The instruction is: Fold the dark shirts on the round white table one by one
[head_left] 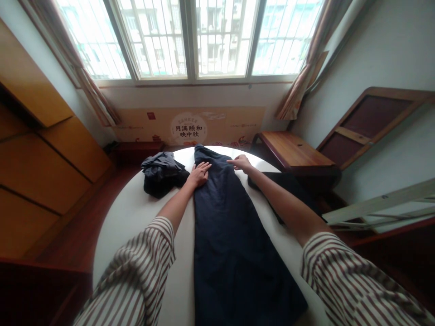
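Note:
A pair of dark navy trousers point(226, 235) lies lengthwise down a round white table point(117, 235), its narrower end at the far edge and the wider end toward me. My left hand point(200, 174) rests flat on the left side of the cloth near the far end, fingers spread. Across from it, my right hand point(239, 163) has thumb and fingers pinched at the trousers' right edge. Small wrinkles run through the cloth between both hands.
Left of the trousers sits a crumpled heap of dark grey and black clothes point(161, 172). A black folded cloth point(278, 188) lies under my right forearm. Beyond the table stand a wooden desk point(295, 151) and a printed banner point(136, 124) below the window.

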`<state>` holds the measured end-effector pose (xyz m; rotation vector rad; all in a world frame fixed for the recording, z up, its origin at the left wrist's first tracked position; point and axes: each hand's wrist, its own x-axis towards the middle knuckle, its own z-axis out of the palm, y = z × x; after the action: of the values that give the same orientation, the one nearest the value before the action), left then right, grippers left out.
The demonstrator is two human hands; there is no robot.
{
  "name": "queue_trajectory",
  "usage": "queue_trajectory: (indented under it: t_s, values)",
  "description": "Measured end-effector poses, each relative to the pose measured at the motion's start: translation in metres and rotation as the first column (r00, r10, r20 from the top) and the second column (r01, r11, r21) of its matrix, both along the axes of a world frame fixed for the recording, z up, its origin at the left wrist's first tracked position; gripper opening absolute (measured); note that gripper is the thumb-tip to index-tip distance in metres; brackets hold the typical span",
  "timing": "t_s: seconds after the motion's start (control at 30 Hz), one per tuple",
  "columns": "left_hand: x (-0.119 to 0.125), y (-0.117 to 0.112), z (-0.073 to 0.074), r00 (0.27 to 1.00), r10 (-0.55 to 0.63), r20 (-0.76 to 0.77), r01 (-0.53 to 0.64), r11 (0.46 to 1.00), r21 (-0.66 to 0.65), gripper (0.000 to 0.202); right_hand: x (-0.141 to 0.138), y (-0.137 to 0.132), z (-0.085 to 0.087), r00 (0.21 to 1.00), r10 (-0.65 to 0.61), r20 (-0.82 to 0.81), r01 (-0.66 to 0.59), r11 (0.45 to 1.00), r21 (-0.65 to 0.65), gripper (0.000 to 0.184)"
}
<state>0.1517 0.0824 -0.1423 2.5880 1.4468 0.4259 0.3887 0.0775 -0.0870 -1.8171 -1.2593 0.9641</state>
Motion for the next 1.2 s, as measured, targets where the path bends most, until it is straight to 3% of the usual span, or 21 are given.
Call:
queue_trajectory:
  t_s: [0.13, 0.33, 0.47, 0.57, 0.67, 0.83, 1.07, 1.2]
  values:
    - [0.000, -0.002, 0.001, 1.000, 0.013, 0.002, -0.013, 1.000, 0.007, 0.054, 0.003, -0.025, 0.005, 0.993, 0.114, 0.042, -0.112, 0.993, -0.039, 0.037]
    - [-0.001, -0.003, 0.002, 1.000, 0.016, 0.005, -0.016, 1.000, 0.016, 0.053, 0.005, -0.051, 0.009, 0.974, 0.216, 0.070, -0.212, 0.976, -0.056, 0.020]
    - [-0.001, -0.002, 0.003, 1.000, 0.011, 0.004, -0.011, 1.000, 0.012, 0.053, 0.013, -0.059, 0.008, 0.952, 0.229, 0.202, -0.224, 0.973, -0.050, 0.010]
    - [-0.001, -0.001, 0.003, 1.000, 0.014, 0.002, -0.014, 1.000, 0.006, 0.053, 0.006, -0.057, 0.006, 0.908, 0.188, 0.375, -0.218, 0.975, 0.039, 0.015]
    - [-0.001, -0.001, 0.003, 1.000, 0.019, -0.001, -0.019, 1.000, 0.001, 0.053, -0.020, -0.047, 0.004, 0.828, 0.206, 0.521, -0.319, 0.938, 0.135, 0.027]
    - [-0.002, 0.000, 0.001, 1.000, 0.018, -0.014, -0.018, 1.000, -0.006, 0.052, -0.064, -0.015, -0.010, 0.678, 0.359, 0.642, -0.514, 0.855, 0.064, 0.040]
    - [-0.001, 0.000, -0.003, 1.000, 0.006, -0.009, -0.006, 1.000, 0.008, 0.053, -0.047, 0.011, -0.044, 0.650, 0.293, 0.701, -0.346, 0.936, -0.071, 0.065]
    - [-0.001, 0.002, -0.006, 1.000, 0.008, 0.009, -0.009, 1.000, 0.016, 0.052, -0.038, 0.024, -0.043, 0.664, 0.240, 0.708, -0.267, 0.961, -0.075, 0.068]
